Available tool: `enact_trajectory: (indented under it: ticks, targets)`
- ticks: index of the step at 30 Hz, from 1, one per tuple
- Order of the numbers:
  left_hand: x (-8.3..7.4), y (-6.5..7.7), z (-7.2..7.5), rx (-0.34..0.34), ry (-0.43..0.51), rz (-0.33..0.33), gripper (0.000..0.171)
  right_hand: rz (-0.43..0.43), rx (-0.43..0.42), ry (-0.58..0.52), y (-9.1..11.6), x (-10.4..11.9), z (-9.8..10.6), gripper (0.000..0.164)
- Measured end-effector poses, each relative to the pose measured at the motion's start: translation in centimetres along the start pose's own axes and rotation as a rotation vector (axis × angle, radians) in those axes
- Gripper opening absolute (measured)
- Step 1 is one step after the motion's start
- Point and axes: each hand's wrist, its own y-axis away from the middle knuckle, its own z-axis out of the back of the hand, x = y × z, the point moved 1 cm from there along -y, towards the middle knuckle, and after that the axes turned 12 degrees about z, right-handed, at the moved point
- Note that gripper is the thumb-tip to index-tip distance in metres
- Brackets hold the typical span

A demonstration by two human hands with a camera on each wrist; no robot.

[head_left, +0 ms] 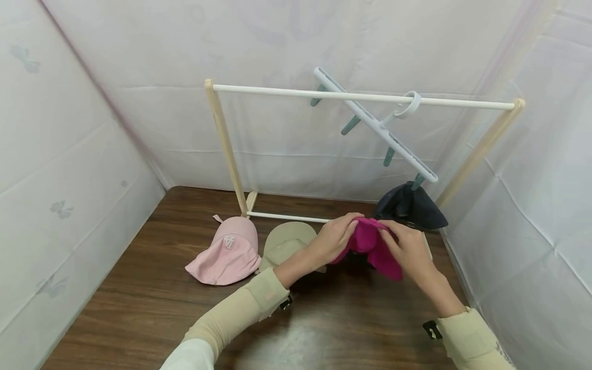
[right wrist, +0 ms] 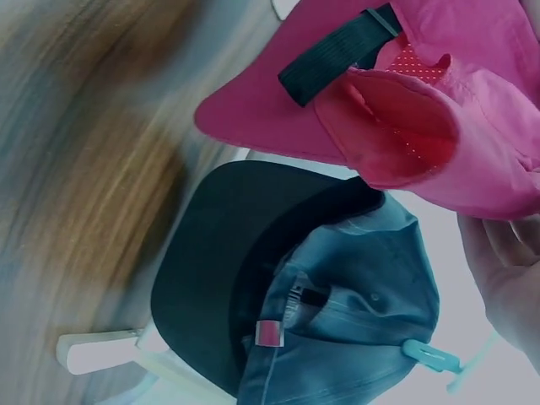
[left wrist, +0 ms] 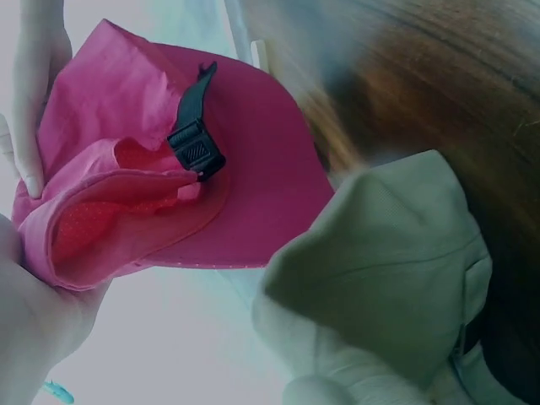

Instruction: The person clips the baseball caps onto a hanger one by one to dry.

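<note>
A magenta cap (head_left: 365, 236) is held up between both hands over the table. My left hand (head_left: 334, 239) pinches one side of its crown, while the right hand (head_left: 408, 251) grips the other side. In the left wrist view the cap's brim (left wrist: 270, 160) and black strap with a buckle (left wrist: 198, 148) show. Just beyond the right hand, a dark blue cap (head_left: 409, 205) hangs from the end clip of a pale blue hanger (head_left: 370, 118). Seen from the right wrist, that dark cap (right wrist: 354, 312) is gripped at its crown by the clip (right wrist: 432, 356).
The hanger hooks over the white rail (head_left: 277, 92) of a wooden-sided rack (head_left: 224, 144), with several clips along it. On the brown table (head_left: 139, 298) lie a light pink cap (head_left: 226, 252) and a khaki cap (head_left: 287, 241), left of the hands. White curtains (head_left: 259, 46) enclose the table.
</note>
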Motion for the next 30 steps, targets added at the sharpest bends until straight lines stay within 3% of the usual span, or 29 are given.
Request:
enact_trajectory:
  ticks: [11,23,30]
  targets:
    - [-0.7,-0.9,1.1,0.005,0.028,-0.042,0.036,-0.015,-0.002,0.018,-1.7,0.7,0.5,0.016]
    - [-1.1,-2.1,2.8,-0.125,-0.014,-0.078,0.027,-0.042,-0.017,-0.019,-2.8,0.6,0.7,0.018]
    - [-0.9,-2.6,3.6,-0.131,-0.018,-0.084,0.026,-0.045,-0.047,-0.021,-3.4,0.5,1.0,0.014]
